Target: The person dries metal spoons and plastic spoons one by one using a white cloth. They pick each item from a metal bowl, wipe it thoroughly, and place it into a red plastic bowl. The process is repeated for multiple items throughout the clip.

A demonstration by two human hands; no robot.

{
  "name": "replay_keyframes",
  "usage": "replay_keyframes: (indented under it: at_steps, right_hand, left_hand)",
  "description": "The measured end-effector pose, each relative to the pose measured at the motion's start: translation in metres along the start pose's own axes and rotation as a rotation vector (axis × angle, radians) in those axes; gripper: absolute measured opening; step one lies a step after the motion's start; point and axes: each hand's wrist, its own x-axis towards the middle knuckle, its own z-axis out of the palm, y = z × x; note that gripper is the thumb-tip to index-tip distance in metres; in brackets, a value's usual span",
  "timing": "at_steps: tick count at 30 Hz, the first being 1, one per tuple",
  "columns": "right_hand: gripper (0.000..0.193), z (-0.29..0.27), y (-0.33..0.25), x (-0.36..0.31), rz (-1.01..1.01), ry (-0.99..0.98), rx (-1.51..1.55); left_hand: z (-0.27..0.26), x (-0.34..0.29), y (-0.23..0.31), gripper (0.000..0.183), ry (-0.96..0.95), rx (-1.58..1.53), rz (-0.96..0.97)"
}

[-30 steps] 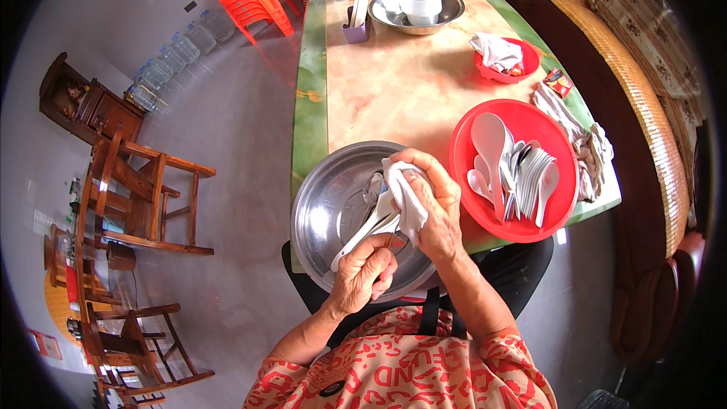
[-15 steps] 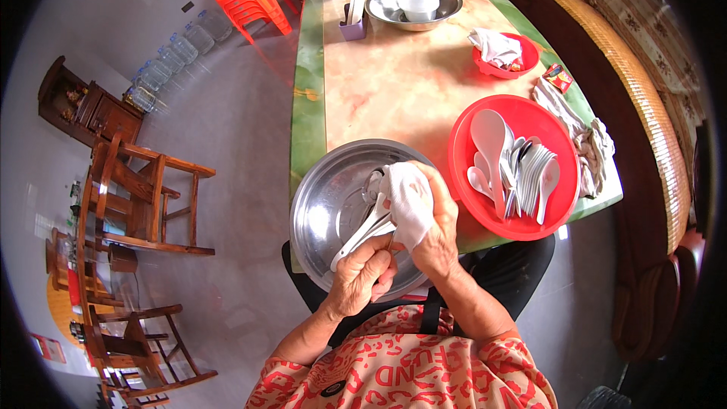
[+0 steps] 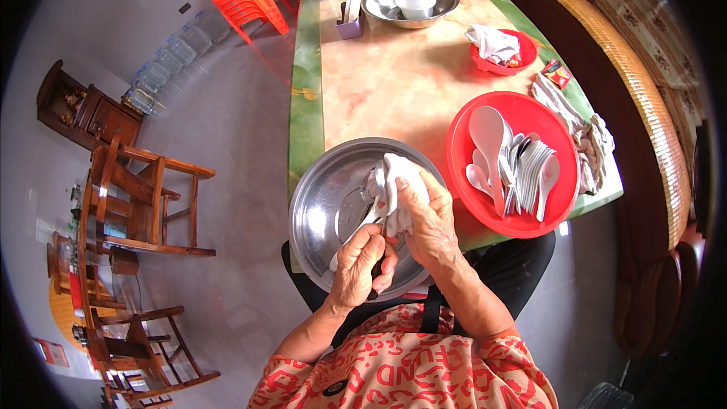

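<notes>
My left hand is closed round the handles of a small bunch of spoons, with a dark handle sticking out below the fingers. A white spoon and shiny metal spoon bowls show above the hand. My right hand grips a white cloth against the spoons; the cloth hides part of them. Both hands are over a wide steel basin at the table's near edge. To the right stands a red basin holding several white spoons and a large white ladle-like spoon.
On the marble-patterned table are another steel bowl with clear plastic containers, a purple holder, a small red basket and a crumpled cloth. Wooden chairs stand left; a wooden sofa runs along the right.
My right hand has shifted the cloth a little lower and left along the spoons. In my left hand, the dark handle now shows below the fingers.
</notes>
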Motion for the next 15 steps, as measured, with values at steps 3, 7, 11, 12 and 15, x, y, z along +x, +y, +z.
replay_keyframes:
  at_steps: [3, 7, 11, 12, 15]
  right_hand:
    - [0.029, -0.002, 0.006, -0.006, 0.061, -0.033, -0.013]
    - [0.022, 0.0, -0.001, -0.015, 0.186, -0.13, 0.013]
    - [0.02, -0.002, -0.006, -0.02, 0.144, -0.131, -0.025]
    - [0.019, -0.003, -0.009, -0.018, 0.124, -0.124, -0.02]
    - [0.02, -0.014, -0.008, -0.003, 0.074, -0.069, 0.051]
  left_hand:
    - [-0.002, 0.003, 0.002, 0.023, -0.019, 0.074, 0.05]
    - [0.0, 0.002, 0.003, 0.025, 0.027, 0.121, 0.073]
    - [0.0, 0.003, 0.004, 0.032, 0.019, 0.222, 0.03]
    - [0.003, 0.002, 0.004, 0.034, 0.023, 0.216, 0.012]
    - [0.008, -0.002, 0.006, 0.043, -0.012, 0.251, -0.002]
